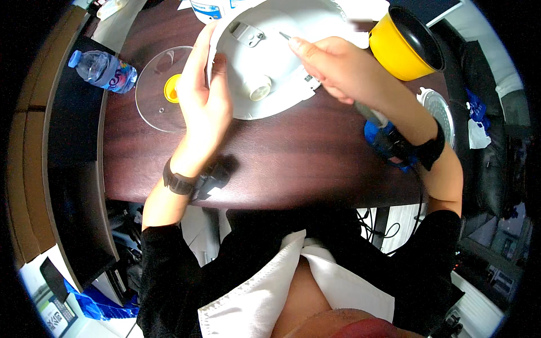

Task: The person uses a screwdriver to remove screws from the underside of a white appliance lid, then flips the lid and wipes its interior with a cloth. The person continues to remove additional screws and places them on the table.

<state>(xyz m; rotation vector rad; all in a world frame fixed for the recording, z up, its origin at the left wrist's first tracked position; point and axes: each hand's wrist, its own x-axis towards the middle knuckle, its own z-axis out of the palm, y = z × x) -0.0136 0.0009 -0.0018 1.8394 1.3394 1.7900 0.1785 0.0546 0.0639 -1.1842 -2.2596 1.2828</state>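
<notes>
On the counter (293,163), we steady a white appliance base (270,67) with our left hand (205,98) clasping its rim; our right hand (332,65) pinches a screwdriver (285,35).

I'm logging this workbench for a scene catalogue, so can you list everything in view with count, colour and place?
white appliance base: 1, white, upturned at the table's far middle
metal bracket: 1, grey, on the base's underside
screwdriver: 1, thin metal tip, in the right hand
glass lid: 1, clear with a yellow knob, left of the base
water bottle: 1, clear with a blue cap, lying far left
yellow pot: 1, yellow outside, dark inside, far right
round metal plate: 1, silver, right edge
table: 1, dark wood
left hand: 1, grip on the base's rim
right hand: 1, holds the screwdriver over the base
wrist straps: 2, black
</notes>
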